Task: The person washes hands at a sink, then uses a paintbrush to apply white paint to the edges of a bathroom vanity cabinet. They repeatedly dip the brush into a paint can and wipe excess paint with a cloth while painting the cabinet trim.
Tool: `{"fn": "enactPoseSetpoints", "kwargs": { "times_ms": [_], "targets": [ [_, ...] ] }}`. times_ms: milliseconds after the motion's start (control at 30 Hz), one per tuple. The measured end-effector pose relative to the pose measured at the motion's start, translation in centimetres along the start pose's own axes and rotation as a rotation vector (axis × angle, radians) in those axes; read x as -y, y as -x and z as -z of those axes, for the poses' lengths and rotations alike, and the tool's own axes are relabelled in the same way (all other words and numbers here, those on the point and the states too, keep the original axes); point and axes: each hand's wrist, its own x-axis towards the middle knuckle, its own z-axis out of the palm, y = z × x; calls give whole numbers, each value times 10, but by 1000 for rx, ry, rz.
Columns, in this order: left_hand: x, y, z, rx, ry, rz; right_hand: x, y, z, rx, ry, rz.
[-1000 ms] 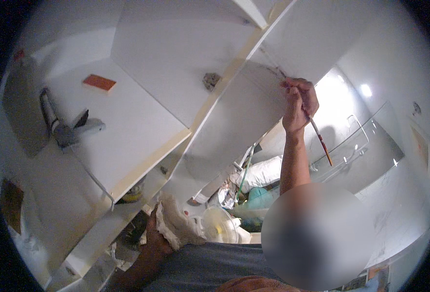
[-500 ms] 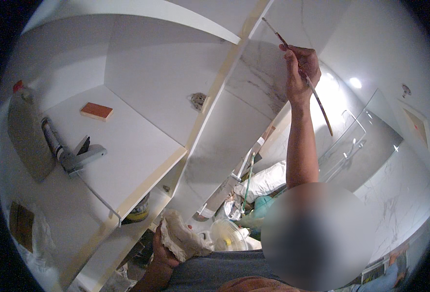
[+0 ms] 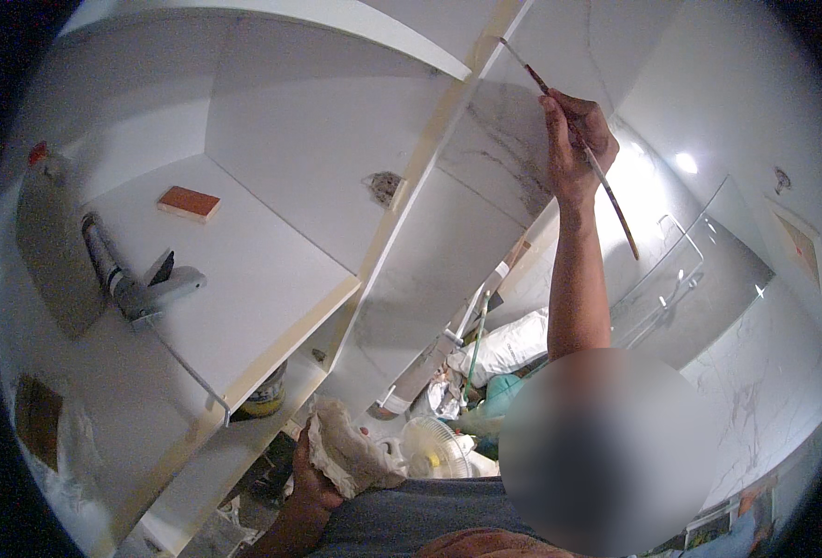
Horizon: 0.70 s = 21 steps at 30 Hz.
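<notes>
My right hand (image 3: 580,139) is raised and closed around a thin paintbrush (image 3: 621,212) with a dark handle. The brush points up and left, and its tip is at the front edge (image 3: 444,112) of a white cabinet panel, which has a beige strip along it; whether it touches I cannot tell. Low down, close to my body, my left hand (image 3: 312,485) grips a crumpled off-white rag (image 3: 353,458). Its fingers are partly hidden behind the cloth.
Inside the white cabinet are a red-brown sanding block (image 3: 189,204), a caulking gun (image 3: 125,279) and a bottle with a red cap (image 3: 53,242). A round hole (image 3: 386,189) shows in the panel. Below are a tin (image 3: 264,395), a fan (image 3: 434,448) and a white sack (image 3: 509,339). A glass screen (image 3: 709,223) stands right.
The cabinet has shifted slightly right in view, bringing its edge closer to the brush tip. My right hand has moved a little right, still gripping the brush. My left hand keeps the rag.
</notes>
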Motion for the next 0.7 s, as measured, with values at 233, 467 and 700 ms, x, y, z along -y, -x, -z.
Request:
{"fn": "enactPoseSetpoints", "kwargs": {
  "times_ms": [233,467,700],
  "targets": [
    [2,-8,12,34,71,63,-1,0,-2,6,2,-13],
    [8,-10,13,35,149,79,-6,3,1,41,84,-3],
    [7,-15,20,-6,171,116,-4,4,2,43,96,2]
  ]
}}
